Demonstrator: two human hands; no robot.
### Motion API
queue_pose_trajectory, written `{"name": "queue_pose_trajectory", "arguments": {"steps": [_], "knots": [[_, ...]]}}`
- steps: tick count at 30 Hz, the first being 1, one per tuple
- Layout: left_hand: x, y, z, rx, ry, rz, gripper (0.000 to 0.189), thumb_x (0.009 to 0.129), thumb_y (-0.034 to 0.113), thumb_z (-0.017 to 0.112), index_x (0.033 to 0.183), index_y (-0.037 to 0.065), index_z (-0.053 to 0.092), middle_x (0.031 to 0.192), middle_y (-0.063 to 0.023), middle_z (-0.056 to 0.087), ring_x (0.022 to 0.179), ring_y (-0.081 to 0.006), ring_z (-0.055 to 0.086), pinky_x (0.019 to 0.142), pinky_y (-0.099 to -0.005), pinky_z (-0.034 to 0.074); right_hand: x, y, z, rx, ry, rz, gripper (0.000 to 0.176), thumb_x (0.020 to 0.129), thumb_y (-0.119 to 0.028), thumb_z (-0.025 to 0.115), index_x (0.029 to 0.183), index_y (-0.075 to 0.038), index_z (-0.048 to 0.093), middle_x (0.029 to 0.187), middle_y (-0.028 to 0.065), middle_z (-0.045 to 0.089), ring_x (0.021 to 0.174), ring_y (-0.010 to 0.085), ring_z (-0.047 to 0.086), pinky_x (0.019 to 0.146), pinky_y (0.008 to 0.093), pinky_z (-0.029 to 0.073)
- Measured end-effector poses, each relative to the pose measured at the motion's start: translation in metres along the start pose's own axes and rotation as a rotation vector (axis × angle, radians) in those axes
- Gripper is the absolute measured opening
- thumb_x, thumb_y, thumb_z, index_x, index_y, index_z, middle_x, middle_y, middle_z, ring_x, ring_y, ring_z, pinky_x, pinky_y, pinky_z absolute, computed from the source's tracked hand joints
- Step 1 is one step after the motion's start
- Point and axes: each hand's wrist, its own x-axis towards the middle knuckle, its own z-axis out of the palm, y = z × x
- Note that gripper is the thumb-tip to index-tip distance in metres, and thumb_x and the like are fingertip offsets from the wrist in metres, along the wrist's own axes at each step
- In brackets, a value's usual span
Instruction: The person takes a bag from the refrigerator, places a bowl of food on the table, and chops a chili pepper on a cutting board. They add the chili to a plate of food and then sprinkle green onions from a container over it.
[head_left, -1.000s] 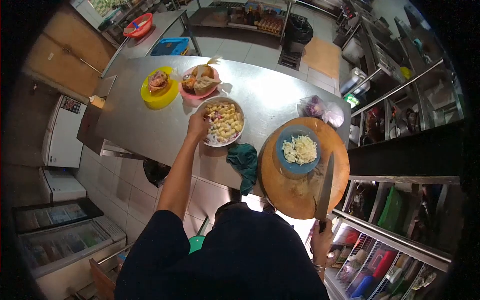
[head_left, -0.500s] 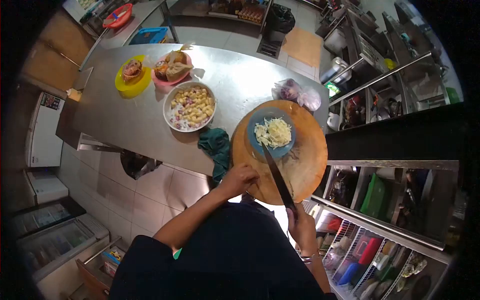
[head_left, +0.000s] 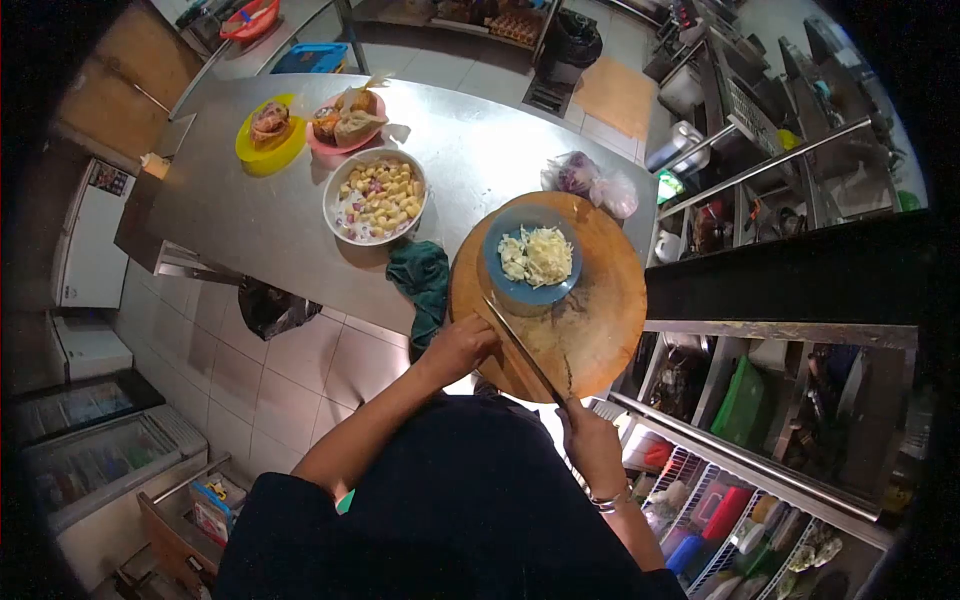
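Note:
In my right hand (head_left: 592,445) I grip the handle of a long knife (head_left: 525,352). Its blade slants up and left across the round wooden chopping board (head_left: 605,330), with the edge turned down and the tip close to my left hand. Curled fingers show on my left hand (head_left: 462,347), at the board's left front edge; anything inside them is hidden. A blue plate (head_left: 500,285) on the board bears a heap of pale shredded vegetable (head_left: 545,258). Just left of the board lies a crumpled dark green cloth (head_left: 420,280).
On the steel table (head_left: 270,215) stand a white bowl of pale chopped pieces (head_left: 375,200), a pink plate with food (head_left: 345,120) and a yellow plate with food (head_left: 270,128). Plastic bags (head_left: 590,185) sit behind the board. Open shelving (head_left: 740,400) lies to the right.
The knife has swung left off the plate's edge, its tip now beside my left hand, and its blade has turned narrow to view. The view has shifted slightly.

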Motion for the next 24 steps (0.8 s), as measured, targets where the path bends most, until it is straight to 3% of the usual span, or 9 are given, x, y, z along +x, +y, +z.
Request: {"name": "queue_pose_trajectory", "arguments": {"steps": [7,13,19,24], "knots": [[-0.003,0.003,0.007,0.07,0.049,-0.034,0.013,0.075,0.0,0.067,0.087,0.005,0.065,0.091,-0.0104,0.062,0.092,-0.0321,0.061,0.076,-0.0424,0.051,0.0,0.016,0.002,-0.027,-0.026,-0.1,0.019,0.098,-0.024,0.059,0.1,-0.006,0.055,0.067,0.02,0.063,0.065,0.0419,0.065,0.057,0.0516,0.05],[-0.005,0.009,0.009,0.054,0.052,-0.074,0.016,0.075,0.0,0.067,0.091,0.005,0.067,0.094,-0.0104,0.063,0.093,-0.0319,0.062,0.078,-0.042,0.052,-0.002,0.012,-0.01,-0.106,-0.169,-0.022,0.019,0.099,-0.024,0.057,0.103,-0.005,0.053,0.068,0.0216,0.063,0.066,0.043,0.065,0.057,0.0532,0.049],[-0.003,0.015,0.007,0.054,0.143,-0.037,0.018,0.077,-0.001,0.066,0.094,0.004,0.068,0.094,-0.0121,0.064,0.092,-0.0329,0.062,0.079,-0.0428,0.051,0.014,0.053,0.07,0.065,-0.124,-0.112,0.025,0.1,-0.023,0.055,0.106,-0.001,0.045,0.068,0.0252,0.063,0.067,0.0465,0.064,0.059,0.0565,0.048],[-0.008,0.01,0.011,0.075,0.113,-0.05,0.016,0.077,-0.001,0.065,0.093,0.003,0.068,0.092,-0.0135,0.064,0.091,-0.0337,0.062,0.078,-0.0437,0.051,0.011,0.028,0.013,-0.015,-0.244,-0.1,0.024,0.1,-0.021,0.055,0.105,-0.001,0.043,0.07,0.0253,0.063,0.069,0.0478,0.063,0.059,0.0564,0.048]]}}
